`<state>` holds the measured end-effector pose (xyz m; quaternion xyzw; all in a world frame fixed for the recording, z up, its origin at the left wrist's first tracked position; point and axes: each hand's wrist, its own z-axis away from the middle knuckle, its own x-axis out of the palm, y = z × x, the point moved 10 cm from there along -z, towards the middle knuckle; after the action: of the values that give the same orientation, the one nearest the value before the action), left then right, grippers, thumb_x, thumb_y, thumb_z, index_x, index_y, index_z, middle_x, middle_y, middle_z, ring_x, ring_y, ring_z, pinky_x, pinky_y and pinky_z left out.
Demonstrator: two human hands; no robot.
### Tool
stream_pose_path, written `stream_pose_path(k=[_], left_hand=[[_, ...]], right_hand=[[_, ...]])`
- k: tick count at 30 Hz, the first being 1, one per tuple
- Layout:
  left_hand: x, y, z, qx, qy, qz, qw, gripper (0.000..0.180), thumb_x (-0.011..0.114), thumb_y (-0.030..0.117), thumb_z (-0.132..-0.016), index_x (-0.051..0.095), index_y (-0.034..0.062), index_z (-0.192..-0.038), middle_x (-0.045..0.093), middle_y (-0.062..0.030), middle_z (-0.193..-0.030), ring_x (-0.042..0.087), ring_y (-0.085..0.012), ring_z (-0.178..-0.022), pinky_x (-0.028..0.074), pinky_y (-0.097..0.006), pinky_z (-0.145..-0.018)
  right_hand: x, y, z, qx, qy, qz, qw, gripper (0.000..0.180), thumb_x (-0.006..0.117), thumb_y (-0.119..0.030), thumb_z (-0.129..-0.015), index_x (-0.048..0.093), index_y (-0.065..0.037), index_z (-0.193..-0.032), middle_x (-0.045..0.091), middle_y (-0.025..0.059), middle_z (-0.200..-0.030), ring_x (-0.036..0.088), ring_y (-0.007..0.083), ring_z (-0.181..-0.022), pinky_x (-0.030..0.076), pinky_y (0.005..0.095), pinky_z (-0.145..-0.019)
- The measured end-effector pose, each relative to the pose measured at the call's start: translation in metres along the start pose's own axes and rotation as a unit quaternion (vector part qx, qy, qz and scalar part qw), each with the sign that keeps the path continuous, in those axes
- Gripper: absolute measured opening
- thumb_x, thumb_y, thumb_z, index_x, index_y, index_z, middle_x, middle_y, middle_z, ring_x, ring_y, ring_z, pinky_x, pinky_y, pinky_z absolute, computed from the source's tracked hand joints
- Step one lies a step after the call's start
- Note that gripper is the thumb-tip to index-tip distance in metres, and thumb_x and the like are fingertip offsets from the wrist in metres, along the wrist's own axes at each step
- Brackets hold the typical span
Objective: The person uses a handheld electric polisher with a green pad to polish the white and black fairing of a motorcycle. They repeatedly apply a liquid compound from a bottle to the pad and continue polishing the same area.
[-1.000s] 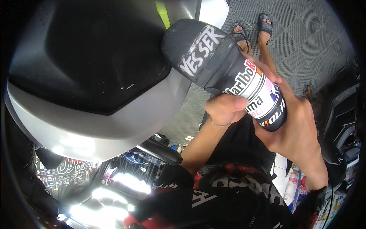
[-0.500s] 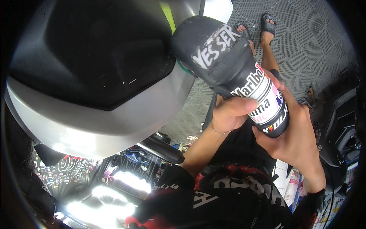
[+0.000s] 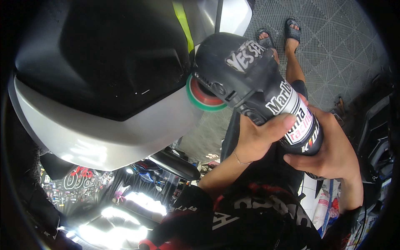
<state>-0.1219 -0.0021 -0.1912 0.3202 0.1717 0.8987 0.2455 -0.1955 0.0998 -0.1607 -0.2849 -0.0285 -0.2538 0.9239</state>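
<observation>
Left hand (image 3: 260, 139) and right hand (image 3: 333, 143) both grasp a black polisher (image 3: 258, 89), which slants across the middle of the view, just right of a large black-and-pale panel (image 3: 125, 143). From below, the left thumb presses over the stickered barrel (image 3: 301, 127), while the right hand wraps its rear end.

At the tool's broad head (image 3: 223, 52) sits a round disc (image 3: 206, 101), green at the rim and red inside, seen edge-on in front of the panel's right corner; whether it touches there, I cannot tell. Above, a yellow-green strip (image 3: 182, 23) runs down to the polisher's head.

As a judgement, the polisher should feel dense and stiff, weighted toward the head, so it wants to tip forward; two hands suit it. Its barrel is the sound hold, one hand near the neck and one at the back, though the smooth stickers may slip under damp palms. Fingers belong clear of the disc. Such a glossy panel probably scuffs easily.
</observation>
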Motion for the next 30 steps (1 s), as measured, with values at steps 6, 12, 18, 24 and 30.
stream_pose_path(k=[6, 12, 18, 24, 30], left_hand=[[-0.010, -0.005, 0.018, -0.055, 0.072, -0.074, 0.993, 0.055, 0.072, 0.019, -0.087, 0.050, -0.0028, -0.132, 0.067, -0.0194, -0.113, 0.068, -0.0289, -0.108, 0.057, -0.042, -0.095], [-0.006, -0.008, 0.027, -0.001, 0.111, -0.020, 0.994, 0.044, 0.066, 0.001, -0.089, 0.052, -0.0049, -0.130, 0.063, -0.0196, -0.121, 0.068, -0.0294, -0.108, 0.058, -0.042, -0.093], [-0.005, 0.003, 0.034, 0.020, 0.120, -0.059, 0.991, 0.036, 0.064, -0.002, -0.089, 0.054, -0.0073, -0.123, 0.063, -0.0196, -0.115, 0.070, -0.0283, -0.100, 0.059, -0.039, -0.087], [-0.009, -0.003, 0.035, -0.008, 0.146, -0.075, 0.986, 0.038, 0.064, -0.002, -0.089, 0.051, -0.0079, -0.125, 0.061, -0.0212, -0.115, 0.069, -0.0288, -0.101, 0.058, -0.042, -0.088], [0.002, 0.003, 0.033, 0.012, 0.131, -0.065, 0.989, 0.045, 0.064, 0.000, -0.090, 0.047, -0.0049, -0.131, 0.059, -0.0218, -0.119, 0.067, -0.0301, -0.106, 0.057, -0.044, -0.092]], right_hand=[[0.016, 0.012, -0.007, 0.008, -0.080, -0.098, 0.992, 0.081, 0.094, -0.020, -0.064, 0.055, 0.009, -0.129, 0.067, 0.0145, -0.110, 0.065, 0.0206, -0.102, 0.049, 0.0337, -0.094], [0.046, 0.067, -0.003, 0.132, -0.175, -0.257, 0.941, 0.078, 0.095, -0.021, -0.065, 0.056, 0.009, -0.125, 0.067, 0.0100, -0.108, 0.063, 0.0174, -0.103, 0.047, 0.0291, -0.094], [0.071, 0.060, -0.002, 0.143, -0.261, -0.352, 0.887, 0.059, 0.091, -0.018, -0.067, 0.063, 0.006, -0.114, 0.070, 0.0062, -0.092, 0.066, 0.0156, -0.090, 0.050, 0.0271, -0.085], [0.075, 0.056, -0.001, 0.158, -0.306, -0.362, 0.866, 0.045, 0.089, -0.021, -0.070, 0.068, 0.003, -0.103, 0.070, 0.0056, -0.088, 0.065, 0.0147, -0.085, 0.050, 0.0279, -0.082], [0.058, 0.049, -0.009, 0.105, -0.266, -0.299, 0.910, 0.047, 0.090, -0.026, -0.069, 0.070, 0.003, -0.101, 0.071, 0.0051, -0.088, 0.064, 0.0147, -0.081, 0.049, 0.0274, -0.079]])
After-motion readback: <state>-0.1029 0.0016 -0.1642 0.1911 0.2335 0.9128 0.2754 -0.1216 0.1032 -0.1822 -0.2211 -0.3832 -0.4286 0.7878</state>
